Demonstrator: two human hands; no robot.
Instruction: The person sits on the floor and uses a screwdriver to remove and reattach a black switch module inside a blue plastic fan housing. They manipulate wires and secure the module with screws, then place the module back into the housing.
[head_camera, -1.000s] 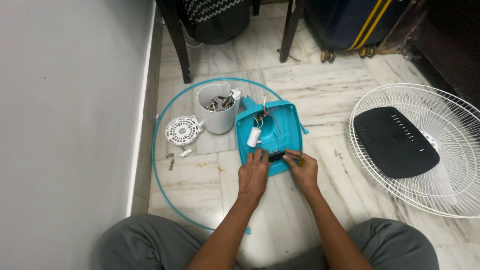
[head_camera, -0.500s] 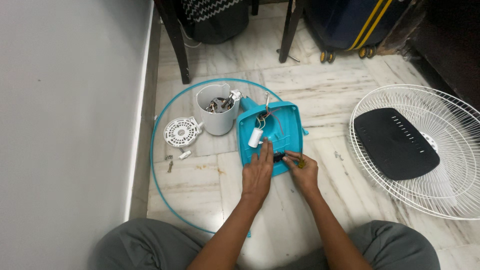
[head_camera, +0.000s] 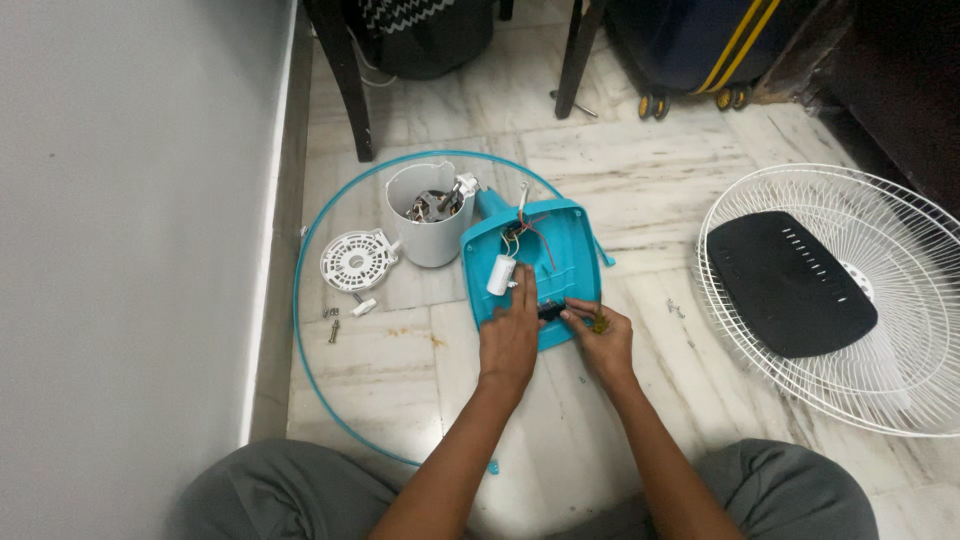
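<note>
With the left hand (head_camera: 510, 335) pressed flat on the turquoise fan base (head_camera: 535, 270) on the floor and the right hand (head_camera: 600, 340) pinching a small black part (head_camera: 551, 311) at its edge, a slip could tug the thin wires (head_camera: 525, 235) loose.

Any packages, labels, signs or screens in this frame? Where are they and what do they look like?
No packages, signs or screens show.
White cylinder part: inside the teal fan base, beyond the left hand; any label on it is too small to tell.
Black panel: lies on the white wire fan guard at right, rounded rectangle with a row of small pale marks.
</note>
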